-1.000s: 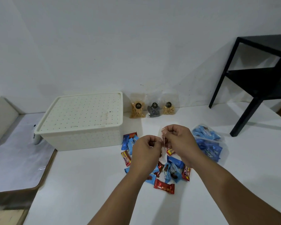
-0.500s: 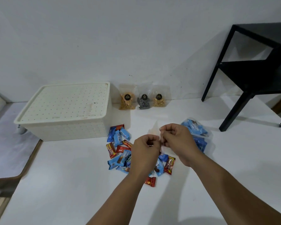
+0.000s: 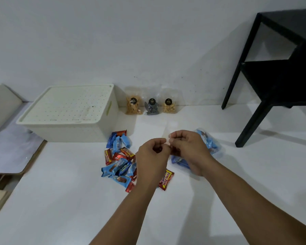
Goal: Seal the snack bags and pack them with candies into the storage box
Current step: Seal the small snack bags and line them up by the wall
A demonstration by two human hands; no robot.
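Note:
My left hand and my right hand meet above the white table, both pinching the top edge of a small clear bag that is mostly hidden behind them. Below and left of them lies a pile of blue and red wrapped candies. A clear bag of blue candies lies just right of my right hand. Three snack bags stand against the wall. The cream storage box, with its perforated lid on, sits at the left.
A black side table stands on the table surface at the right. At the far left a lower grey surface and a white block border the table's left edge.
The view has shifted slightly and the scene sits a little differently in frame. Both hands stay together on the clear bag, with the pinch points close to each other.

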